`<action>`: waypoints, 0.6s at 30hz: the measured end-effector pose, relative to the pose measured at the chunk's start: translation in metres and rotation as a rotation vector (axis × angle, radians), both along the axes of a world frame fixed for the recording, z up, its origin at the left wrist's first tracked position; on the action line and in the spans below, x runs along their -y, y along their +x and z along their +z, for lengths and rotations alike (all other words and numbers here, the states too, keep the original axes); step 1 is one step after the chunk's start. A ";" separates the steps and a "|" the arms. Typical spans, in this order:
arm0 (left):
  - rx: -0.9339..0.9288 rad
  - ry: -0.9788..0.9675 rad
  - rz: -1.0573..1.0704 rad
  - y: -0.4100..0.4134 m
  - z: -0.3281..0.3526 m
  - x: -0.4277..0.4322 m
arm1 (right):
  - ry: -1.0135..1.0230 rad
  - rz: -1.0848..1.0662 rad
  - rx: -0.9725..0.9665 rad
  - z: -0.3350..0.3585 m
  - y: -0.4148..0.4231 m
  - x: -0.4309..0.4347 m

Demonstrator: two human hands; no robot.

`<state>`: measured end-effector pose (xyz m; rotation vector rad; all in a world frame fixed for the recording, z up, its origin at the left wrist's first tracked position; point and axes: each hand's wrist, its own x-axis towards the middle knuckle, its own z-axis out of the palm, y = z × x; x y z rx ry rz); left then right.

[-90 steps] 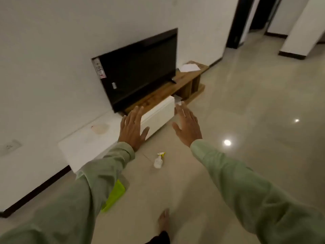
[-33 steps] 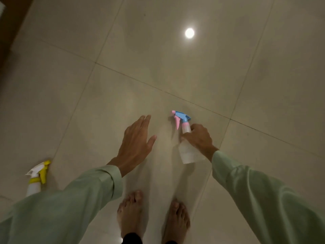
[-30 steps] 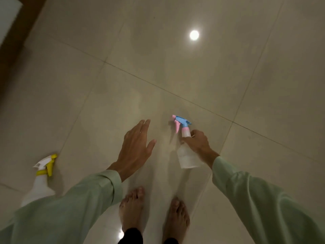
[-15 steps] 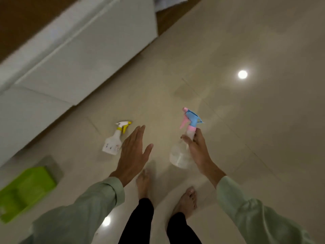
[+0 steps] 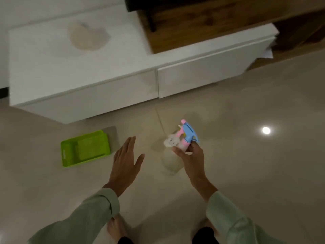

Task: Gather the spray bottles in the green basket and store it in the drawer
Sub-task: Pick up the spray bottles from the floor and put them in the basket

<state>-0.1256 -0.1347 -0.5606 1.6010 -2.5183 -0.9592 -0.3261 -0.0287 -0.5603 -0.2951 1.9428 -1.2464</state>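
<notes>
My right hand [image 5: 192, 156] grips the neck of a clear spray bottle with a blue and pink trigger head [image 5: 189, 133], held above the floor. Just behind it on the floor is a second, white spray bottle [image 5: 170, 141], partly hidden by the held one. My left hand [image 5: 126, 162] hovers open and holds nothing, fingers spread, to the right of the green basket [image 5: 84, 148]. The basket sits on the floor with nothing in it, in front of the low white cabinet, whose two drawer fronts [image 5: 91, 99] are shut.
The white cabinet top [image 5: 44, 55] carries a round beige stain. A brown wooden TV shelf [image 5: 202, 22] adjoins it on the right. Glossy tiled floor [image 5: 246, 173] spreads to the right. My bare feet are at the bottom edge.
My view has swung toward the cabinet and the basket now lies just left of my left hand. My right hand has carried the blue and pink bottle over to the white bottle.
</notes>
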 end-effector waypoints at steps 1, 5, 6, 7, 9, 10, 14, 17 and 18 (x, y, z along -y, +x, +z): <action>0.004 0.003 0.038 0.027 0.002 0.010 | 0.004 0.003 0.000 0.001 0.026 0.016; 0.024 0.024 0.125 0.128 0.012 0.050 | -0.001 0.057 -0.014 0.006 0.123 0.079; 0.033 0.029 0.142 0.152 0.016 0.060 | 0.007 0.077 -0.017 0.005 0.145 0.094; 0.039 0.030 0.159 0.174 0.018 0.069 | 0.010 0.098 -0.023 0.004 0.165 0.109; 0.055 0.033 0.188 0.208 0.019 0.085 | 0.013 0.139 -0.034 -0.001 0.198 0.136; 0.064 0.038 0.203 0.222 0.018 0.093 | 0.014 0.159 -0.040 -0.005 0.213 0.149; 0.081 0.056 0.256 0.255 0.006 0.119 | 0.016 0.228 -0.065 -0.023 0.254 0.194; 0.091 0.078 0.310 0.264 -0.008 0.134 | 0.033 0.261 -0.050 -0.040 0.270 0.217; 0.088 0.088 0.319 0.265 -0.014 0.138 | 0.038 0.255 -0.031 -0.046 0.274 0.224</action>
